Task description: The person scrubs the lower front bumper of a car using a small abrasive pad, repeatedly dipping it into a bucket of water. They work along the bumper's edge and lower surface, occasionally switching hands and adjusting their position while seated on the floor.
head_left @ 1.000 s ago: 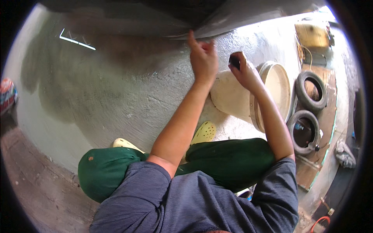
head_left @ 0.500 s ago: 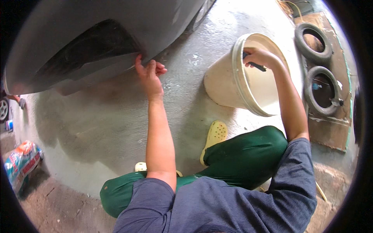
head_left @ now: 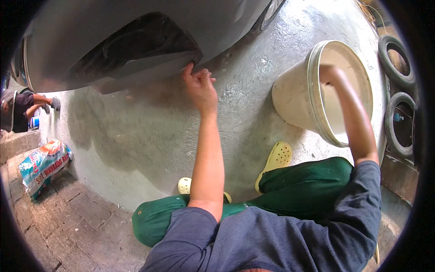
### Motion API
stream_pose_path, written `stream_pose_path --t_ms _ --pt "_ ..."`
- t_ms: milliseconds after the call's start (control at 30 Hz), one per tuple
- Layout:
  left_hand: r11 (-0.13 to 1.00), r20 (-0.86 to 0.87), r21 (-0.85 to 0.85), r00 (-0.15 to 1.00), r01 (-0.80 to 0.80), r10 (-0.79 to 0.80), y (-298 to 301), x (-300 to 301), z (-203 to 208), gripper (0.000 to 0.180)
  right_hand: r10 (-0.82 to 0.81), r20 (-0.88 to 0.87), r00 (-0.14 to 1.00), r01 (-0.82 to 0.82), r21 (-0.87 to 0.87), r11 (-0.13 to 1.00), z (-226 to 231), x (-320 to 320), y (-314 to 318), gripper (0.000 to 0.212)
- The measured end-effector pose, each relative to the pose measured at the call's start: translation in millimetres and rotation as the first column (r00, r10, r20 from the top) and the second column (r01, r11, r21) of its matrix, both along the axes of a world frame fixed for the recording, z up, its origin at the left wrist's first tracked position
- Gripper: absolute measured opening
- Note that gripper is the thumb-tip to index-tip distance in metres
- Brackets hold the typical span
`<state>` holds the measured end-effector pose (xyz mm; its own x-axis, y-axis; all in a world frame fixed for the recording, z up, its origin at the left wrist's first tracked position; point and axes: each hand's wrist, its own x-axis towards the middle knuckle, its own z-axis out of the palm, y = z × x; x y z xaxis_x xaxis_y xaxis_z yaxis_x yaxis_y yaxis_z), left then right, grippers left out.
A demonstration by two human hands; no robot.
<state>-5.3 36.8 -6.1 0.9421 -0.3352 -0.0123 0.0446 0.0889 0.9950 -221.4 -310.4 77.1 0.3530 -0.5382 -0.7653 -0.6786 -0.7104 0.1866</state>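
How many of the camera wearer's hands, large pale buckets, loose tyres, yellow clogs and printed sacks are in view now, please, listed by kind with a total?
Wearer's hands: 2
Large pale bucket: 1
Loose tyres: 2
Yellow clogs: 2
Printed sack: 1
Total: 8

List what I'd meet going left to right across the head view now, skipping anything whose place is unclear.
Sack → left hand → bucket → two tires.
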Motion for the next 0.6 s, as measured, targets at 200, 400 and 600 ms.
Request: stream_pose_path --t_ms 200,400,600 --pt "0.986 -0.091 -0.090 0.985 0.139 -0.147 -46.2 -60.7 27.4 0.050 0.174 0.726 0.665 -0.052 -0.188 0.981 125.0 -4.2 8.0 0.027" --pt "0.867 -0.381 -0.432 0.820 0.250 -0.427 -62.0 -82.2 62.0 0.055 0.266 0.841 0.472 -0.230 -0.173 0.958 77.8 94.6 164.0 0.044" --pt "0.883 -0.528 -0.470 0.795 0.017 -0.297 -34.6 -57.5 44.2 0.055 0.084 0.905 0.417 -0.372 0.085 0.924 45.8 115.4 201.4 0.050"
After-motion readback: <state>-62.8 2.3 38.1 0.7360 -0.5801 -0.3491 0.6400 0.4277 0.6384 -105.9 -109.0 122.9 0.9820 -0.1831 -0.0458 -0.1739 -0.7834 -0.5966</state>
